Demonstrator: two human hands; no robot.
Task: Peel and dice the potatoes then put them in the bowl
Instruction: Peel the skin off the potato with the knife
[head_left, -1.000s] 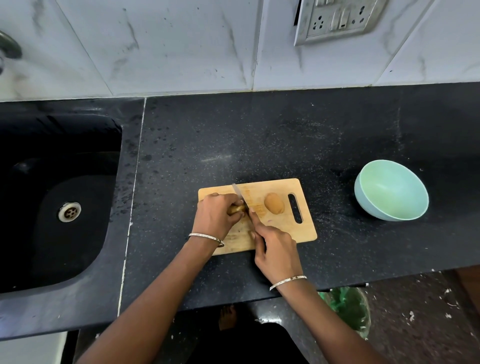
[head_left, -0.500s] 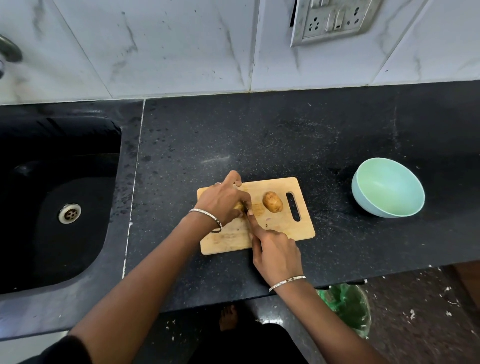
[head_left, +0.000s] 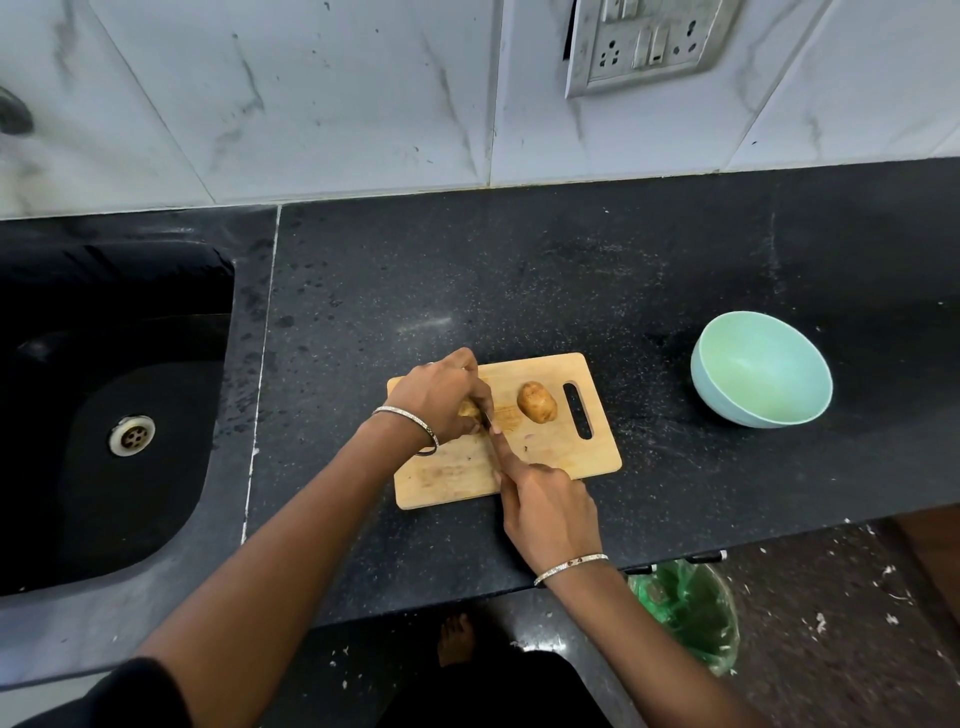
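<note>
L hand (head_left: 441, 400) grip curls round small brown potato piece (head_left: 469, 410) on rect. wooden chopping board (head_left: 571, 457). R hand (head_left: 550, 514) grip holds knife (head_left: 487, 422), mostly hidden, forefinger along it. Beside: whole brown oval potato (head_left: 536, 401). Pale green round bowl (head_left: 761, 369) well apart, on black worktop (head_left: 519, 260).

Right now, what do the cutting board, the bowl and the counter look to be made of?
Cutting board: pale wood or bamboo, matt, with visible grain and knife marks.
Bowl: smooth mint green with a soft sheen, likely plastic or melamine; ceramic is possible.
Counter: black, speckled, polished stone, probably granite.
</note>
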